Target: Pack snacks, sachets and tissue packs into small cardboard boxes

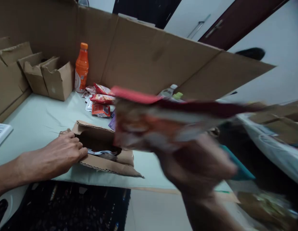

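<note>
My left hand (64, 150) is closed on the left edge of an open cardboard box (108, 166) lying on the table. Something flat and pale (100, 152) shows inside that box. Smeared by motion, my right hand (197, 160) grips a large red packet (161, 122) with food pictured on its face. The packet is raised between the camera and the table and hides part of the goods behind it. Beyond the box lie several small red packets (102, 98) and a purple one (112, 122).
An orange drink bottle (82, 69) stands by small cardboard boxes (57, 78) at the back left. A tall cardboard wall (144, 54) borders the table's far side. A clear bottle (168, 91) leans near it. At the left edge lies a white device (2, 133); a plastic-lined container (269, 138) stands right.
</note>
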`<state>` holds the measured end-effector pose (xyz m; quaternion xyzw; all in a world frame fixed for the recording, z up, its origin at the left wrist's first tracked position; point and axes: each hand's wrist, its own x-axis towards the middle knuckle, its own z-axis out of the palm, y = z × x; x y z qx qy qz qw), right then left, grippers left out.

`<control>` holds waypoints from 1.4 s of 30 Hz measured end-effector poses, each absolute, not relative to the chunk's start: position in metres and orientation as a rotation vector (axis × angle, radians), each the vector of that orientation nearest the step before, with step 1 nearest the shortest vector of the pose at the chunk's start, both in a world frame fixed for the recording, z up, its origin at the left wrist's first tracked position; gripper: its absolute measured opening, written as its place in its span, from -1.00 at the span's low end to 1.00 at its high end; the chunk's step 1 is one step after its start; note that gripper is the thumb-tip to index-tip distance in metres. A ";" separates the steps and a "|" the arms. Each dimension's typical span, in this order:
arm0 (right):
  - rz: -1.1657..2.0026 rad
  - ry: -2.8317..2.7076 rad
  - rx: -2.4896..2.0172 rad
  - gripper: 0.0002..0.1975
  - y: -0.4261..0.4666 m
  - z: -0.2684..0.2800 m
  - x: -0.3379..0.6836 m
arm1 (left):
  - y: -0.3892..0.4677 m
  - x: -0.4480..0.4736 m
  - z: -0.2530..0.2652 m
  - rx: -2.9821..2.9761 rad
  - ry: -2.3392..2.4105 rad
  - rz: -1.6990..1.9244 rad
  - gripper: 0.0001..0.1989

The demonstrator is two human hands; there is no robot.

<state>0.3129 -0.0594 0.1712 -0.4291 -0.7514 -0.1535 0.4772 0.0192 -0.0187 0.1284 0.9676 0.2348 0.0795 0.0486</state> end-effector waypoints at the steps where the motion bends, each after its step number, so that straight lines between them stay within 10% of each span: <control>1: -0.374 -1.958 -0.976 -0.75 -0.060 0.164 0.306 | -0.020 0.020 0.129 2.960 0.720 0.237 -0.72; 19: 0.109 -3.203 -1.060 -0.79 0.002 0.134 0.244 | -0.031 0.020 0.129 3.042 0.909 0.274 -0.78; 28: 0.104 -2.026 -1.191 -0.78 -0.023 0.138 0.326 | -0.027 -0.028 0.123 2.739 1.097 1.066 -0.48; 42: 0.673 -2.223 -1.164 -0.42 -0.029 0.097 0.358 | -0.014 -0.001 0.081 2.574 1.211 1.139 -0.55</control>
